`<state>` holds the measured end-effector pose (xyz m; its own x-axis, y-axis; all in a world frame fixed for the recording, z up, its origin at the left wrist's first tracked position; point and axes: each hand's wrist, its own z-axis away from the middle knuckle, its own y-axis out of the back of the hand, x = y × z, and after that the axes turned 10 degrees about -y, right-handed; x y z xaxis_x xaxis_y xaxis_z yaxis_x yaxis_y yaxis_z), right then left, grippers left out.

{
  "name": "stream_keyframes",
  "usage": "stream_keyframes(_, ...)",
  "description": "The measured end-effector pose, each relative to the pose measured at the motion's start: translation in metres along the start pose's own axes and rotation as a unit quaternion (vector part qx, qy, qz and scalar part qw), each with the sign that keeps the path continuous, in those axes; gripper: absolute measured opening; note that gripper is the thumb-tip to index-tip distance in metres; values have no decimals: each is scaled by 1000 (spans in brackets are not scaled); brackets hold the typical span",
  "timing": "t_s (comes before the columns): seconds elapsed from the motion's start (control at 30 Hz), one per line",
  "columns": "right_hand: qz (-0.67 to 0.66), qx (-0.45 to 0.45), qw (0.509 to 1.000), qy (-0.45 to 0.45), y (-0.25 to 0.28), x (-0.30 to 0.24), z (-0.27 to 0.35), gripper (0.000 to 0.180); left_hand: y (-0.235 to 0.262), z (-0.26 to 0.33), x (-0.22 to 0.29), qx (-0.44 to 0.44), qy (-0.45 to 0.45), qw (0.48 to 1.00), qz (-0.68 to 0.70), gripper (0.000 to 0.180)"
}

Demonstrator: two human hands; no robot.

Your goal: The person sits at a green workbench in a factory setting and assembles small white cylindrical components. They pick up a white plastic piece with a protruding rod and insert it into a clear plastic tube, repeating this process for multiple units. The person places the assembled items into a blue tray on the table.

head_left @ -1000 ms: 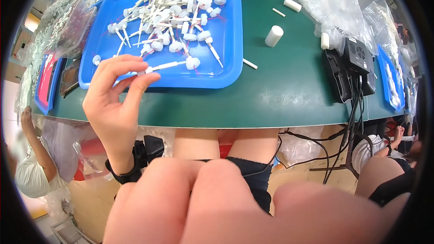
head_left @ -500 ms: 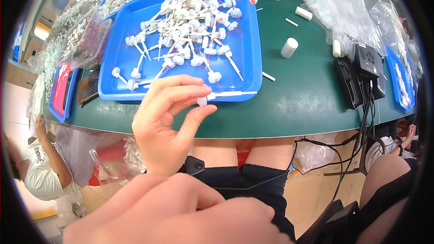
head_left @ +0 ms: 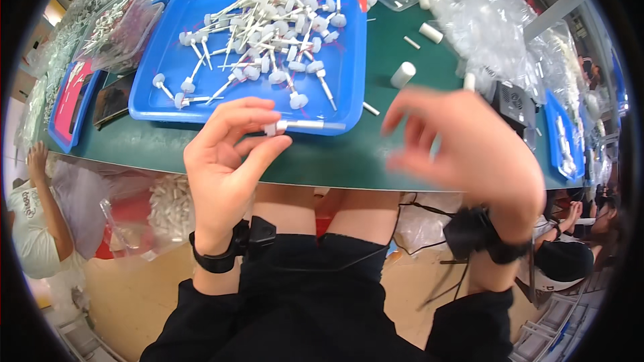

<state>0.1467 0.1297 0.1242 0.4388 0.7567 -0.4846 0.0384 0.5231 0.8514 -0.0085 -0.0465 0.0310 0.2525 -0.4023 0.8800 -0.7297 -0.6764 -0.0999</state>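
Observation:
My left hand (head_left: 231,154) pinches a small white rod with a round white cap (head_left: 274,128) between thumb and fingertips. The rod (head_left: 310,125) points to the right, across the front rim of a blue tray (head_left: 248,112). Inside that tray lies a heap of similar capped rods (head_left: 268,33), some with thin red wires. My right hand (head_left: 449,141) hovers over the green table to the right, blurred by motion. Its thumb and fingers are apart, and nothing shows between them. Beyond it stands a white cylinder (head_left: 403,75).
Loose white tubes (head_left: 431,33) and clear plastic bags (head_left: 483,27) lie at the back right. A black box with a fan grille (head_left: 514,99) and a small blue tray (head_left: 562,135) are farther right. At left are a dark phone (head_left: 113,100) and a plastic tub of parts (head_left: 121,30).
My right hand has gone from close below the camera to over the table at right. My left hand still holds the capped rod. The view has shifted a little.

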Motion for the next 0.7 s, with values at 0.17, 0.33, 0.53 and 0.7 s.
stream_keyframes(0.17, -19, 245, 966, -84, -16, 54, -34, 28, -10, 1, 0, -29, 49, 995, 82, 23)
stream_keyframes(0.33, -67, 249, 962, -94, -25, 77, -47, 21, -18, 4, -3, -40, 61, 991, 110, 24)
stream_keyframes(0.53, -432, 197, 879, -45, -42, 50, -1, 17, -24, 6, -10, 10, 93, 983, 155, 22)
stream_keyframes(0.7, -512, 214, 829, 60, -71, 42, 35, 25, -34, 6, -7, 3, 83, 985, 150, 23)
